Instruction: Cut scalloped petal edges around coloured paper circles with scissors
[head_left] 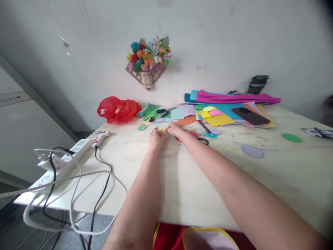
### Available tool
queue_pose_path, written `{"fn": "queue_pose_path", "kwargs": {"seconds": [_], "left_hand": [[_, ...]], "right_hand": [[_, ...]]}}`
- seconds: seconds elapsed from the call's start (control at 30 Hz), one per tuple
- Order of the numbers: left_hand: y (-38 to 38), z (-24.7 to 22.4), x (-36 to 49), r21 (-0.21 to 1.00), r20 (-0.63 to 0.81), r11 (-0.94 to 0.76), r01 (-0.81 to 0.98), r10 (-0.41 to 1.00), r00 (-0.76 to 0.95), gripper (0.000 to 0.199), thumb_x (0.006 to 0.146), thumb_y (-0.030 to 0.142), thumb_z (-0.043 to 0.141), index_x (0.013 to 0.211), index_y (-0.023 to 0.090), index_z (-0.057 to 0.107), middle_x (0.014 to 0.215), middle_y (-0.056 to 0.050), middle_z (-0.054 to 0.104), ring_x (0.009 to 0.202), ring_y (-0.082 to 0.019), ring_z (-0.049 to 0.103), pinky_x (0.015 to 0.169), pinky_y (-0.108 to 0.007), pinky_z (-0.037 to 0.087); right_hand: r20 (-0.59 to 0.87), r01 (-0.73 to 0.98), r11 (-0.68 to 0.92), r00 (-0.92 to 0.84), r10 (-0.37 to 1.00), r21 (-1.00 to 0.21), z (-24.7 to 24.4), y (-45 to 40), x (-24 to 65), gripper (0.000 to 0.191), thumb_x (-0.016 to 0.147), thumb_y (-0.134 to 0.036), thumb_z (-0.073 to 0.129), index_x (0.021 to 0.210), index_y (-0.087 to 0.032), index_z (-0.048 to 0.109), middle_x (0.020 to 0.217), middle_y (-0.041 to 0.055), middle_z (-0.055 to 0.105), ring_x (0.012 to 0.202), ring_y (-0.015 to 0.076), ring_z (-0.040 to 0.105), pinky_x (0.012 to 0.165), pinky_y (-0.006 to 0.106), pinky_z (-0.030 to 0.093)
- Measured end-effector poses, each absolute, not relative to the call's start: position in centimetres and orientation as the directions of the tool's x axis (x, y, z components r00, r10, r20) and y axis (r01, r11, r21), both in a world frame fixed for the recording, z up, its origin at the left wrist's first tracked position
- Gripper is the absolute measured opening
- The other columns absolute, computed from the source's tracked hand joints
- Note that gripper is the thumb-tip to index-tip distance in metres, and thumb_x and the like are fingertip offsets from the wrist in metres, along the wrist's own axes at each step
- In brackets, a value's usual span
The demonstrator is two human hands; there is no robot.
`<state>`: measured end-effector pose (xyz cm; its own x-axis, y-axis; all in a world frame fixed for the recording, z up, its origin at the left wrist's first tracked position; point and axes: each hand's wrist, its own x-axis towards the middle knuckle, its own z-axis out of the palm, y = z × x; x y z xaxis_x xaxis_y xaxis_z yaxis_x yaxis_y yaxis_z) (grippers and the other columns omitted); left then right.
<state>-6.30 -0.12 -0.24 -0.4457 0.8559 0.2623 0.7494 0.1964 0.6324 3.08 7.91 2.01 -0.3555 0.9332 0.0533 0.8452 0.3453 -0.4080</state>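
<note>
My left hand [156, 139] rests on the table at the near left side of a small cluster of coloured paper pieces [163, 132]. Its fingers curl round the cluster's edge. From the right, my right hand [174, 129] reaches over the same cluster with bent fingers drawn together at the tips. Whatever lies between those tips is too small to make out. A red paper disc [193, 134] lies just right of my right hand, partly behind the wrist. Beyond it are a black pen [205, 127] and a blue paper shape [211, 135].
Scissors [166, 111], a red plastic bag [118, 109] and coloured paper sheets [221, 119] with a phone [250, 116] line the back. A lilac oval [253, 151] and green oval [291, 138] lie right. A power strip [65, 161] with looping cables occupies the left edge.
</note>
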Motion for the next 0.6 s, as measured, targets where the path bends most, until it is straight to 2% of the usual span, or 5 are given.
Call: {"fn": "queue_pose_path", "kwargs": {"seconds": [0.2,0.47,0.6], "left_hand": [[0.22,-0.72,-6.54,0.637,0.277,0.190,0.747,0.848,-0.452,0.053,0.075,0.012,0.055,0.127,0.011,0.050,0.129,-0.014,0.057,0.120,-0.023,0.053,0.100,-0.032,0.040],[0.14,-0.62,-6.49,0.635,0.267,0.192,0.748,0.854,-0.446,0.052,0.075,0.013,0.053,0.127,0.013,0.050,0.129,-0.013,0.057,0.120,-0.023,0.052,0.100,-0.033,0.039],[0.04,-0.48,-6.41,0.631,0.269,0.195,0.751,0.853,-0.448,0.051,0.075,0.012,0.053,0.126,0.012,0.050,0.128,-0.014,0.057,0.120,-0.023,0.052,0.101,-0.032,0.038]], "right_hand": [[0.034,0.857,0.318,-0.333,0.942,-0.406,2.05,8.17,2.98,0.027,0.077,-0.024,0.057,0.098,-0.024,0.075,0.106,0.0085,0.071,0.106,0.0271,0.060,0.087,0.036,0.045],[0.116,0.835,0.366,-0.350,0.929,-0.411,1.81,8.24,3.15,0.025,0.074,-0.025,0.060,0.094,-0.025,0.075,0.111,0.0084,0.069,0.109,0.0287,0.058,0.087,0.036,0.045],[0.055,0.840,0.364,-0.375,0.925,-0.403,1.85,8.35,3.01,0.026,0.074,-0.026,0.057,0.094,-0.024,0.075,0.106,0.0078,0.071,0.106,0.0281,0.060,0.084,0.035,0.046]]}}
